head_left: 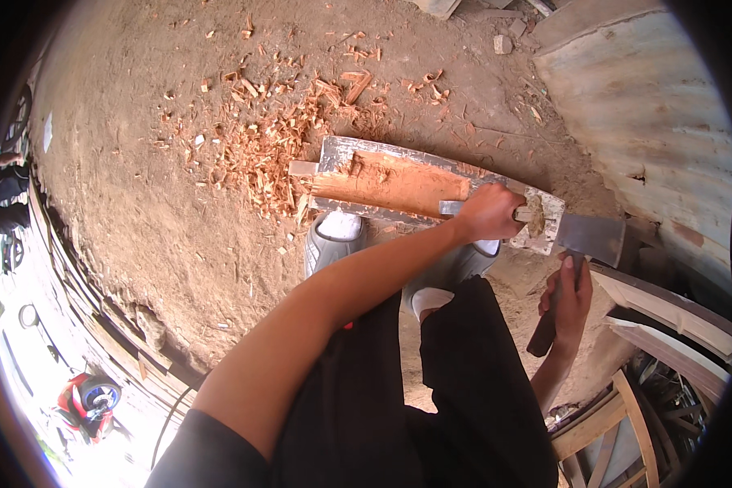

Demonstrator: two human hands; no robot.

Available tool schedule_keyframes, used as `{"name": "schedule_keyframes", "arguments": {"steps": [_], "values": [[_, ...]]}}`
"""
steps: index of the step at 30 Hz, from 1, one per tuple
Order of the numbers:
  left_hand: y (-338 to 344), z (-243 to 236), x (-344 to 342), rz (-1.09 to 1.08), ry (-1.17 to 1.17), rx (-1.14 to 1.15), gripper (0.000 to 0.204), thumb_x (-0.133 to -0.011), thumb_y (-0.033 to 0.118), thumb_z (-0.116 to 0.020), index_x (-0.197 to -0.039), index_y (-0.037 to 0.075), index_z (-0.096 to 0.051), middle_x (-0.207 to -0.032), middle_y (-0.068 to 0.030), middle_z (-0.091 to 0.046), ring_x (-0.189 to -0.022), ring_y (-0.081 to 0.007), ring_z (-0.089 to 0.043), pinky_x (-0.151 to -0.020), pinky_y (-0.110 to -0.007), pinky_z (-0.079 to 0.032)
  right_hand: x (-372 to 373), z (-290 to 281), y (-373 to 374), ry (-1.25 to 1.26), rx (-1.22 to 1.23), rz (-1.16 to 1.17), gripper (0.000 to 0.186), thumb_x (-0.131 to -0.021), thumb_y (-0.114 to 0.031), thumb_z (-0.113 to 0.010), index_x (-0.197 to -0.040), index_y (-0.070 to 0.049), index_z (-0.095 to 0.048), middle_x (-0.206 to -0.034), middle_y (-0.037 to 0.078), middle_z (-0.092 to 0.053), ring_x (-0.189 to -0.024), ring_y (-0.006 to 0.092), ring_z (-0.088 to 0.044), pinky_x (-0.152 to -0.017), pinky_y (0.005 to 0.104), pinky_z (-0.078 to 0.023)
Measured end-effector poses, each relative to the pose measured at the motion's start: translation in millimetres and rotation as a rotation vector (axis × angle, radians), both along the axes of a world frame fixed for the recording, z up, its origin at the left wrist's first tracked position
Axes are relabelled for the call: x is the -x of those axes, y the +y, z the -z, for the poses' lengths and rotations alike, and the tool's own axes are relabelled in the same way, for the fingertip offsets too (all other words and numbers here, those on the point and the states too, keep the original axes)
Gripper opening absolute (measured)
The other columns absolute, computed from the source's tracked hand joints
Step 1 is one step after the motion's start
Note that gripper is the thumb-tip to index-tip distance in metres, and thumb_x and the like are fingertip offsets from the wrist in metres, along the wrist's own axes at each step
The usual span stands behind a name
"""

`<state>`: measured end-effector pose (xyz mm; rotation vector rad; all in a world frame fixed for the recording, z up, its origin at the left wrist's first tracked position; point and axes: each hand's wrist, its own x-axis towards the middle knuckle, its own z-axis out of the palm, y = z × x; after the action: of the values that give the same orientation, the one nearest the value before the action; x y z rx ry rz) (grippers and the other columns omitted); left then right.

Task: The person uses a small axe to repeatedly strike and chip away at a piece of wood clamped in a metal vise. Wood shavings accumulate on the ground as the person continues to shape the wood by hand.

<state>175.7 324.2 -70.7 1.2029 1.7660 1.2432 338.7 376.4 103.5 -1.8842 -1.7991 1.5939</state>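
— Where does the plank (398, 183) lie?

— Flat on the dirt floor (138, 179), its long axis running left to right just ahead of the grey shoes (333, 240), with a fresh orange hollow hewn along its top. Wood chips (260, 150) are heaped off the plank's left end.

— And the hands?

— The left hand (490, 211) reaches across and sits on the plank's right end, fingers (508, 195) curled tight around it. The right hand (568, 301) is just right of that end, fingers clamped on the handle of a hatchet (590, 236), whose blade hangs beside the plank's end, close to the left hand.
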Motion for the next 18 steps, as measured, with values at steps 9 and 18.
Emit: {"name": "schedule_keyframes", "arguments": {"steps": [9,18], "values": [[-1,3,-1,0.027,0.026,-0.002,0.021,-0.069,0.022,-0.072,-0.082,0.005,-0.073,-0.075,-0.0222,-0.070,-0.078,-0.0420,-0.072,-0.076,-0.049,-0.059,13,-7,10,-0.078,0.050,-0.063,0.034,-0.107,-0.038,-0.056,-0.125,-0.009,-0.054,-0.071,0.000,-0.049,-0.046,0.0099,-0.049,-0.040,0.0262,-0.039],[-2,5,-5,0.055,0.062,0.057,0.022,-0.071,0.022,-0.071,-0.083,0.004,-0.071,-0.078,-0.0225,-0.071,-0.082,-0.0420,-0.072,-0.079,-0.050,-0.058,10,2,5,-0.083,0.100,-0.105,0.035,-0.108,-0.039,-0.053,-0.125,-0.008,-0.056,-0.070,0.000,-0.049,-0.045,0.0088,-0.048,-0.041,0.0252,-0.038]]}}
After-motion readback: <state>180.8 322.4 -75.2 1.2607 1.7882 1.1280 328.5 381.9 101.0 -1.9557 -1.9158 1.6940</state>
